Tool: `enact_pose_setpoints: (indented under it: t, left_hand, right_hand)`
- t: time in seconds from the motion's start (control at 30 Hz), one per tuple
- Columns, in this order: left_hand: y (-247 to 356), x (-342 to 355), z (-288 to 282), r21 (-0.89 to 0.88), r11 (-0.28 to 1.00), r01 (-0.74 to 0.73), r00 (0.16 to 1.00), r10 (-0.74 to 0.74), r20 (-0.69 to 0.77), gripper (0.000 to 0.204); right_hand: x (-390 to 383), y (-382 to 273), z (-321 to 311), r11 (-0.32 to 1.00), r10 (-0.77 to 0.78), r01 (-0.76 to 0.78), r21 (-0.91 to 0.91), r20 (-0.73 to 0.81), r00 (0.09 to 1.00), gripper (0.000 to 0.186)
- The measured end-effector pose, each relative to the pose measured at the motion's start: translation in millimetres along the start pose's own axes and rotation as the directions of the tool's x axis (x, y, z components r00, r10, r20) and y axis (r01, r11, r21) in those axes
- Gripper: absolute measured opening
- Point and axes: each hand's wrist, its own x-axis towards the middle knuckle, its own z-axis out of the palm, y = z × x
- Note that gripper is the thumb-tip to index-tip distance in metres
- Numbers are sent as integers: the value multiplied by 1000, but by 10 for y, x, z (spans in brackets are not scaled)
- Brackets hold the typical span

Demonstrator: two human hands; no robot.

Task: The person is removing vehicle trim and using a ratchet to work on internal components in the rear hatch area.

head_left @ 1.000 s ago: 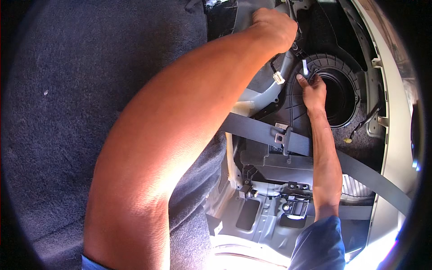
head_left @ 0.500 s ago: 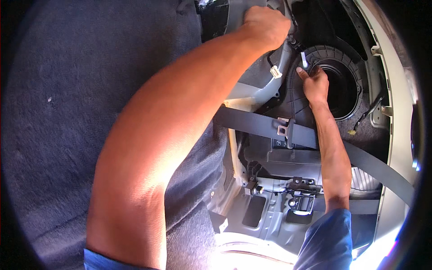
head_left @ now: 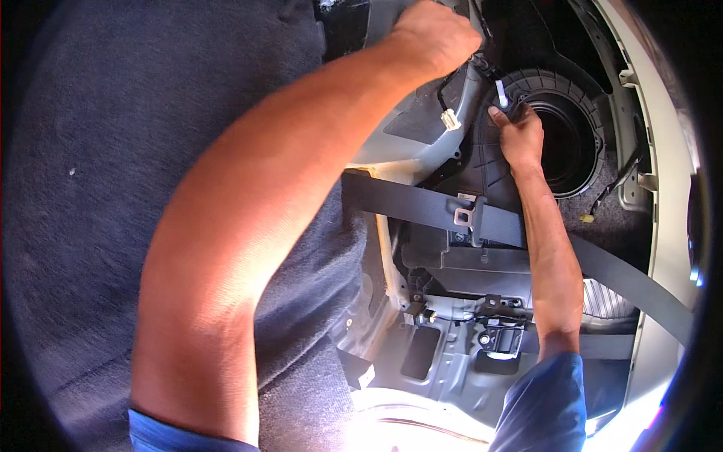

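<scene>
My left hand (head_left: 437, 36) is closed at the top of the view, beside a dark cable along the grey metal body panel. Its fingertips are turned away, so whatever it grips is hidden. Below it dangles a white plug connector (head_left: 450, 119) on a short black lead. My right hand (head_left: 523, 142) is at the left rim of a black plastic housing (head_left: 590, 98) with a large round opening. Its fingers curl over that rim, and the thumb points up and left. Just above the thumb is a white strip-like piece (head_left: 501, 93).
A grey seat belt (head_left: 407, 202) with a metal tongue (head_left: 464, 217) crosses below my right hand. Dark carpet (head_left: 151, 120) covers the left side. A yellow connector (head_left: 587, 218) hangs at right, near the pale body edge (head_left: 654, 203). Metal brackets (head_left: 501, 339) are lower down.
The whole scene has shifted slightly left in the view. Both hands keep nearly the same places and poses against the car parts.
</scene>
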Motion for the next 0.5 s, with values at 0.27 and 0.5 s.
enact_pose_setpoints:
  t: [0.27,0.5]
  left_hand:
    - [-9,29,-244,67,987,-147,979,135,149,16]
    - [198,355,-538,27,1000,-1,927,-9,376,24]
  right_hand:
    - [31,-19,11,989,82,-78,-127,24,996,42]
    - [-84,-328,-115,952,242,-216,-219,101,965,49]
